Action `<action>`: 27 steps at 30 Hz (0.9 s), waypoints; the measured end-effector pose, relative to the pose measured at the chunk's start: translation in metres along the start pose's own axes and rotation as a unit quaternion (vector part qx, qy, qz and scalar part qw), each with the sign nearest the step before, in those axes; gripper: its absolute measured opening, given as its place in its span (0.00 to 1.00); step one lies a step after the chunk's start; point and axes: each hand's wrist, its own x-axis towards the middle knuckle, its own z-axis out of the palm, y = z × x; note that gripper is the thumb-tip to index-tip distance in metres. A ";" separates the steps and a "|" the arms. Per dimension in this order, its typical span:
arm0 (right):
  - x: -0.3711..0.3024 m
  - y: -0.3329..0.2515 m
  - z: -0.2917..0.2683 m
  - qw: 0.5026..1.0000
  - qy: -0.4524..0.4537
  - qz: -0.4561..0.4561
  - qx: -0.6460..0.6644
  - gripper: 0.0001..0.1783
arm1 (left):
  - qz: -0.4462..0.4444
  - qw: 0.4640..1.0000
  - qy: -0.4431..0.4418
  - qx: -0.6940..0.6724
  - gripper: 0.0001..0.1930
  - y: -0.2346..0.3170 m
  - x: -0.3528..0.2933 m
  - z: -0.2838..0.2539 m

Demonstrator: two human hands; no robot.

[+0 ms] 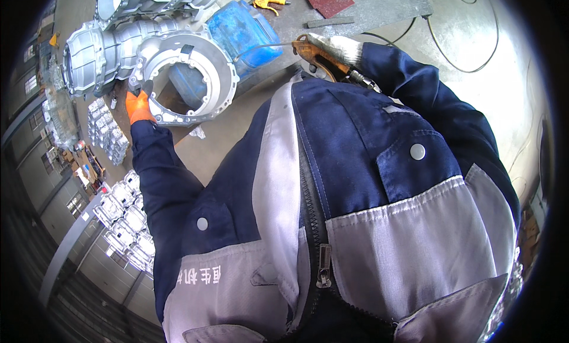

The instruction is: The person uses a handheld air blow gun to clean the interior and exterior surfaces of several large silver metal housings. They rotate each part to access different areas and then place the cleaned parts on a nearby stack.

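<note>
My left hand (140,105), in an orange glove with dark fingertips, grips the near-left rim of a large round aluminium housing (224,76). The housing has a wide central opening and bolt holes around its flange. It leans against or rests by a blue plastic jerrycan (246,32). In a white glove, my right hand (338,48) is wrapped round a worn orange air blow gun (314,55). Its thin metal nozzle points left across the jerrycan toward the housing, apart from the housing's rim. A metal hose fitting shows at the gun's lower end.
More ribbed aluminium housings (92,57) stand at the far left. Stacked castings (108,130) sit behind my left arm, with others (127,221) lower down. A yellow air blow gun (269,3), red sheets (327,0) and a flat bar (330,22) lie beyond. A dark hose (474,69) loops at right.
</note>
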 end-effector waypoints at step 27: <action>0.028 0.000 0.010 0.999 0.035 -0.031 0.023 0.26 | 0.084 0.992 -0.095 -0.022 0.25 0.005 0.005 -0.003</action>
